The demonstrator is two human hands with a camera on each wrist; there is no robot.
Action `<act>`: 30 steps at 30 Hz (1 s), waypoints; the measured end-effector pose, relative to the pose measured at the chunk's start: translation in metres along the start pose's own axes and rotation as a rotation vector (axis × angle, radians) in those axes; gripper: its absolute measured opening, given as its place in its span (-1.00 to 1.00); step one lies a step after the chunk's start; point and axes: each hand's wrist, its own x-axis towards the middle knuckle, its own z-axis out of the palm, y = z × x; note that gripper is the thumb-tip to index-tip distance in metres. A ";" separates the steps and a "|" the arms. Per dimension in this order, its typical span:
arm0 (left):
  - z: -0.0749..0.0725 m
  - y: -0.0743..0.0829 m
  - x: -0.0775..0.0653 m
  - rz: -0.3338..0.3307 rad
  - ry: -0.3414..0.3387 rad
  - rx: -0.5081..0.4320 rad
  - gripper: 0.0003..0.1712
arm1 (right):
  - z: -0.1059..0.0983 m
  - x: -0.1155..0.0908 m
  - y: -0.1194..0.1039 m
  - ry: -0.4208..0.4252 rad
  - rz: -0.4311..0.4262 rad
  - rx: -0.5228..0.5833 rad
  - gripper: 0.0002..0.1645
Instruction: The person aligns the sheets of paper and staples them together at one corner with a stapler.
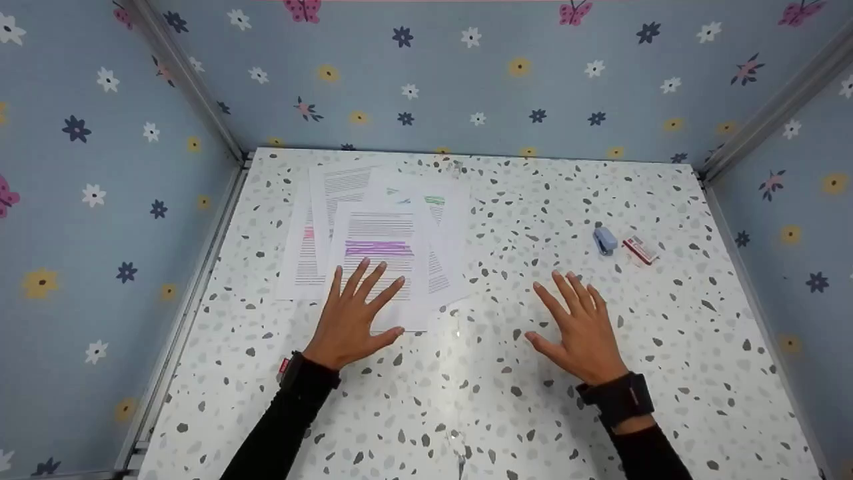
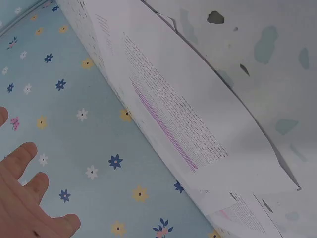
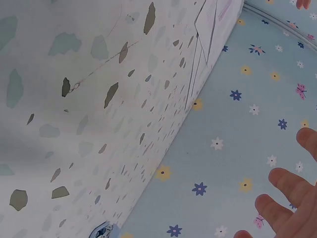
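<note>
Several printed sheets of paper lie overlapping at the left of the table, some marked in pink, green and purple highlighter. My left hand, fingers spread and straight, overlaps the lower part of the top sheet with purple lines. In the left wrist view the sheet shows curled up along one edge. My right hand is spread the same way over the bare table to the right, holding nothing. Beyond its fingertips are a small blue stapler and a little red and white box.
The white speckled table is bordered by blue floral panels at the back and both sides. Metal rails run along the panel corners. Black straps circle both wrists.
</note>
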 end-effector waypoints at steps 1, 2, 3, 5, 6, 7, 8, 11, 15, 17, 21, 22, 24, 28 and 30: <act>0.000 -0.001 0.000 -0.002 -0.004 0.000 -0.12 | 0.000 0.000 0.000 0.005 -0.002 -0.003 -0.06; -0.001 -0.001 0.000 -0.004 -0.007 0.000 -0.13 | 0.000 0.001 0.000 0.010 -0.004 -0.008 -0.06; -0.001 -0.002 0.001 -0.005 -0.008 0.006 -0.13 | 0.000 0.002 0.000 0.013 -0.006 -0.013 -0.06; -0.002 -0.004 0.001 -0.008 -0.004 0.009 -0.13 | 0.000 0.004 0.000 0.016 -0.008 -0.022 -0.06; -0.002 -0.005 0.002 -0.010 -0.002 0.013 -0.13 | 0.000 0.005 0.000 0.018 -0.012 -0.027 -0.06; -0.002 -0.006 0.002 -0.009 0.005 0.012 -0.13 | 0.000 0.007 0.000 0.021 -0.018 -0.032 -0.05; -0.002 -0.006 0.004 -0.007 0.013 0.015 -0.13 | -0.001 0.008 0.000 0.019 -0.018 -0.036 -0.05; -0.002 -0.009 0.009 -0.004 0.019 0.014 -0.13 | -0.003 0.014 0.001 0.016 -0.018 -0.045 -0.04; -0.002 -0.016 0.019 -0.006 0.007 0.017 -0.14 | -0.002 0.025 0.003 0.018 -0.012 -0.044 -0.03; -0.003 -0.021 0.024 -0.015 0.003 0.021 -0.14 | 0.000 0.032 0.004 0.010 -0.005 -0.038 -0.04; -0.003 -0.034 0.031 -0.042 -0.002 0.028 -0.14 | 0.007 0.047 0.002 0.001 0.004 -0.031 -0.04; -0.003 -0.037 0.032 -0.054 -0.006 0.027 -0.14 | 0.009 0.052 0.001 0.002 0.005 -0.028 -0.04; -0.003 -0.044 0.034 -0.088 -0.013 0.028 -0.15 | 0.013 0.061 -0.002 0.012 0.009 -0.019 -0.04; -0.004 -0.058 0.039 -0.213 0.006 0.004 -0.26 | 0.021 0.084 -0.008 0.028 0.066 0.052 -0.08; -0.007 -0.066 0.045 -0.303 0.042 -0.031 -0.38 | 0.026 0.097 -0.012 0.022 0.122 0.106 -0.09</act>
